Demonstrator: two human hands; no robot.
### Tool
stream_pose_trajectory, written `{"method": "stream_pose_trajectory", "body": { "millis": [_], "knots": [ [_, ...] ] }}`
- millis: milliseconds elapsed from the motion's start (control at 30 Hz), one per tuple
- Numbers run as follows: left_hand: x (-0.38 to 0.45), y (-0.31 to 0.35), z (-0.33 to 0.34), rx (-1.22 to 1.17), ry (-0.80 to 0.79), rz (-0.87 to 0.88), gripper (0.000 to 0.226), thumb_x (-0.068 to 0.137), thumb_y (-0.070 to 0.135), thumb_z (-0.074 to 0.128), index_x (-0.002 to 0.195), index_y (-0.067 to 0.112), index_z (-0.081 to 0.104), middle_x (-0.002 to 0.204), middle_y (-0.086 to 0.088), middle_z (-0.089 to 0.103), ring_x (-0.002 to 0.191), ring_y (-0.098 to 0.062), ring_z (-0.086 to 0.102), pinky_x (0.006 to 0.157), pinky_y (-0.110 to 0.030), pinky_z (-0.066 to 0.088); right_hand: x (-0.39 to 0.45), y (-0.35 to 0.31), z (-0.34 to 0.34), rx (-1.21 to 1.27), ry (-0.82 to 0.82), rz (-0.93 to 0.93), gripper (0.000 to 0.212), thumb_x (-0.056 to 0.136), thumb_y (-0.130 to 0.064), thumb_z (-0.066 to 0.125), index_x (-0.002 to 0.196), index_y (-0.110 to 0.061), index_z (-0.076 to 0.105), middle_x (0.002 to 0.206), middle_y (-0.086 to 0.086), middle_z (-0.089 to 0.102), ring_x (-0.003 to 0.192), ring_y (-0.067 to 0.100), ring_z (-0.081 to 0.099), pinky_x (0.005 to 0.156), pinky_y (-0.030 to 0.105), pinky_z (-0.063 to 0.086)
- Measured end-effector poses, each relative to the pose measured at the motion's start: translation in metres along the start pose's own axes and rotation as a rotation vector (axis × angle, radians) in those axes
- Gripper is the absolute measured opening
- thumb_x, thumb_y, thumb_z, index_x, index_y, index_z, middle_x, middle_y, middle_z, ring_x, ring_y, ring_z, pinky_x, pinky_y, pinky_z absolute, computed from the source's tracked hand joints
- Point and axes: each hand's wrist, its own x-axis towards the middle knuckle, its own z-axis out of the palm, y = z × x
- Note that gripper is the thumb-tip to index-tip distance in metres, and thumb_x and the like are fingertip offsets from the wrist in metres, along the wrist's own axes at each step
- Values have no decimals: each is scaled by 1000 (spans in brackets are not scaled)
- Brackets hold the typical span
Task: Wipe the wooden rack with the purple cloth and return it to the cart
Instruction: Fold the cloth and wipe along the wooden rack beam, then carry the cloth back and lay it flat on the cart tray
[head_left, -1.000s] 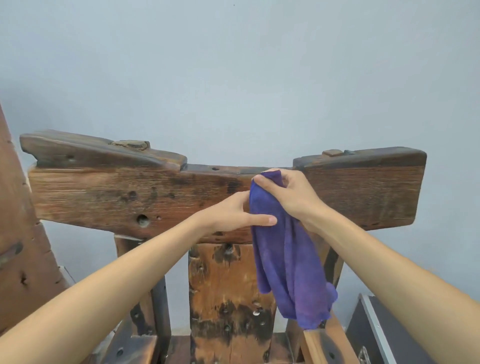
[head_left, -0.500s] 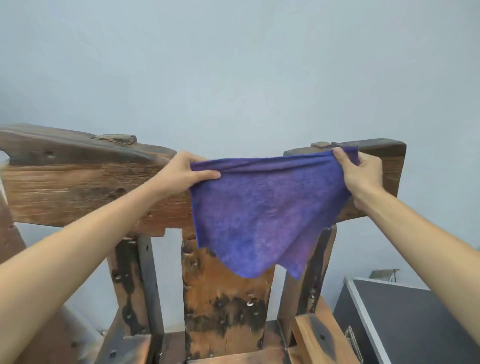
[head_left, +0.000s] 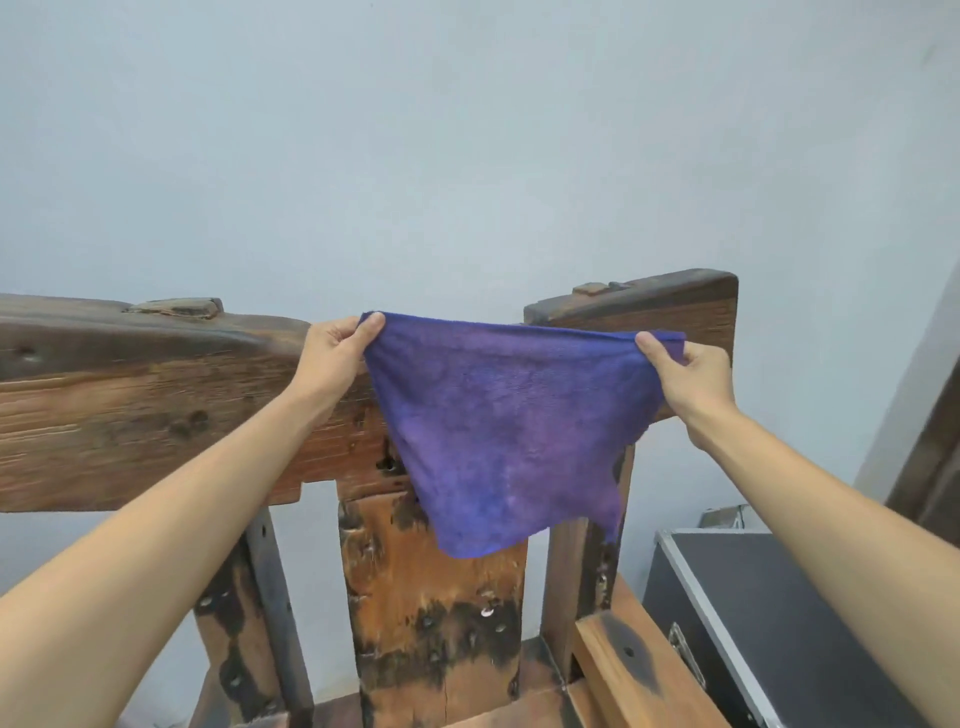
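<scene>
The purple cloth (head_left: 498, 431) hangs spread out in front of the wooden rack (head_left: 130, 410), a dark, worn frame with a wide top beam and upright slats. My left hand (head_left: 335, 358) pinches the cloth's upper left corner by the beam's dip. My right hand (head_left: 685, 379) pinches the upper right corner near the beam's right end. The cloth's top edge is stretched between both hands and its lower part droops to a point over the middle slat (head_left: 436, 618). The cloth hides the middle of the beam.
A black case with metal edging (head_left: 769, 623) stands at the lower right beside the rack. A pale grey wall (head_left: 467, 156) is behind. A dark upright edge (head_left: 930, 457) shows at the far right.
The cloth, bunched in my right hand a second ago, is now spread wide between both hands. My hands moved apart along the beam, and the view shifted slightly.
</scene>
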Motion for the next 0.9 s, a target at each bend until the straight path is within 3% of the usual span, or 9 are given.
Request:
{"method": "stream_pose_trajectory", "body": {
  "millis": [133, 200, 333, 433, 567, 733, 900],
  "knots": [
    [-1, -18, 27, -5, -29, -21, 29, 101, 30, 61, 83, 20, 81, 81, 9, 79, 75, -3, 70, 67, -20, 57, -16, 9, -34, -4, 8, 9, 40, 82, -53, 80, 72, -14, 79, 71, -7, 70, 67, 9, 58, 62, 26, 46],
    [-1, -28, 45, -20, -54, -29, 28, 102, 32, 59, 88, 18, 79, 83, 10, 78, 76, -3, 68, 70, -22, 57, -27, 14, -53, -8, 5, 38, 34, 84, -50, 80, 61, -25, 78, 57, -15, 63, 54, 2, 51, 55, 17, 41],
    [-16, -52, 94, -12, -96, -49, 30, 105, 30, 54, 85, 16, 72, 77, 8, 68, 70, -4, 57, 64, -25, 46, -54, 31, -95, -87, 23, 110, 47, 86, -50, 78, 47, -26, 68, 40, -7, 45, 37, 5, 37, 43, 11, 33],
    [-34, -75, 140, 28, -174, -72, 34, 105, 31, 52, 79, 20, 71, 69, 17, 66, 64, 3, 55, 58, -15, 43, -85, 52, -140, -131, 58, 162, 41, 87, -51, 77, 53, -27, 74, 39, -3, 49, 36, 5, 42, 44, 8, 34],
    [-59, -94, 202, 33, -305, -98, 34, 105, 28, 52, 89, 7, 73, 78, 4, 63, 73, -9, 52, 65, -28, 42, -127, 72, -200, -152, 145, 242, 34, 87, -47, 78, 66, -22, 81, 42, 3, 56, 37, 7, 47, 42, 9, 35],
    [-103, -88, 293, -15, -451, -126, 31, 105, 29, 53, 93, 13, 77, 81, 6, 68, 69, 2, 56, 67, -29, 46, -171, 90, -284, -182, 272, 327, 20, 91, -37, 77, 84, -20, 84, 54, 12, 70, 44, 20, 51, 36, 19, 34],
    [-140, -73, 390, -44, -594, -181, 35, 103, 34, 56, 75, 23, 75, 65, 19, 70, 59, 6, 59, 61, -26, 50, -200, 103, -371, -217, 384, 400, 17, 94, -28, 75, 93, -12, 80, 61, 4, 75, 46, 8, 66, 42, 18, 47]
  ]
}}
